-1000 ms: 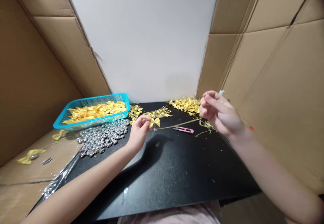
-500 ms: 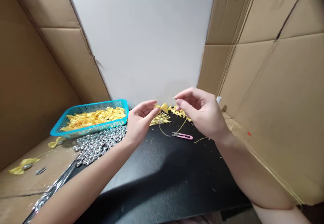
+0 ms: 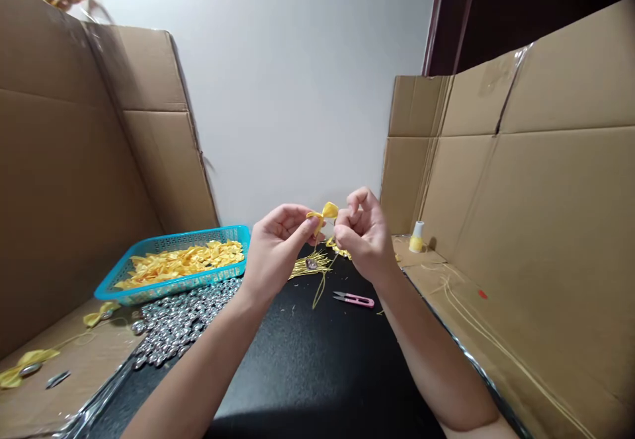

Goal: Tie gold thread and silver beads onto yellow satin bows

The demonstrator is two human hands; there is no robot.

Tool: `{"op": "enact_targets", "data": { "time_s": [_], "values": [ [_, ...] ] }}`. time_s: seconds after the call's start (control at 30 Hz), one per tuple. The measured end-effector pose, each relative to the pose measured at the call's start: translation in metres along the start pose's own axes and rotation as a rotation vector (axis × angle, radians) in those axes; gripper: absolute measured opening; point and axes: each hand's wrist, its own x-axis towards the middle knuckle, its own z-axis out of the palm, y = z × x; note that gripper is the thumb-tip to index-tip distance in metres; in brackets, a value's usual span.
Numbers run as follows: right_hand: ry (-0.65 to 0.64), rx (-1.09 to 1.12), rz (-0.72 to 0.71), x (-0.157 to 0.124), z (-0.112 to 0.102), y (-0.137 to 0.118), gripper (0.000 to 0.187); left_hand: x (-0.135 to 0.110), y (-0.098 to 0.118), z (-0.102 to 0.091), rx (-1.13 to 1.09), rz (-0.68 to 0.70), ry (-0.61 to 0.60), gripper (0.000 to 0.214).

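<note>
The left hand (image 3: 282, 237) pinches a yellow bow (image 3: 329, 210) between thumb and fingers, closed on it, up above the counter (image 3: 297, 373). The right hand (image 3: 364, 234) is just beside the bow, its fingers curled inward and the forefinger raised; whether they grip the cord (image 3: 320, 290) cannot be told. The cord hangs in a loop below both hands, with a silver bead (image 3: 311, 264) near it. Pink snips (image 3: 354, 299) lie below the right hand. Left of the hands, a blue basket (image 3: 245, 247) holds more yellow bows, with silver beads (image 3: 183, 320) heaped in front.
</note>
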Motion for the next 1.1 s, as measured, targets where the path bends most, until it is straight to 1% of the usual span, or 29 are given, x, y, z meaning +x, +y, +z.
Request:
{"op": "enact_targets", "data": {
  "time_s": [0.17, 0.3, 0.43, 0.7, 1.1],
  "values": [
    [-0.003, 0.005, 0.017, -0.0009, -0.0028, 0.0023, 0.025, 0.0010, 0.0016, -0.0025, 0.072, -0.033, 0.009, 0.012],
    [-0.019, -0.007, 0.014, -0.0027, 0.0010, 0.0019, 0.024, 0.0000, 0.0035, -0.0025, 0.109, -0.070, 0.022, 0.013],
    [-0.025, -0.025, -0.012, -0.0036, 0.0045, 0.0017, 0.024, -0.0018, 0.0052, -0.0012, 0.133, -0.076, 0.021, 0.014],
    [-0.013, -0.062, -0.002, -0.0036, 0.0038, 0.0018, 0.026, -0.0039, 0.0083, -0.0010, 0.181, -0.042, 0.009, 0.011],
    [-0.005, -0.084, 0.000, -0.0040, 0.0046, 0.0003, 0.027, -0.0043, 0.0052, -0.0028, 0.202, 0.006, -0.003, 0.010]
  ]
}}
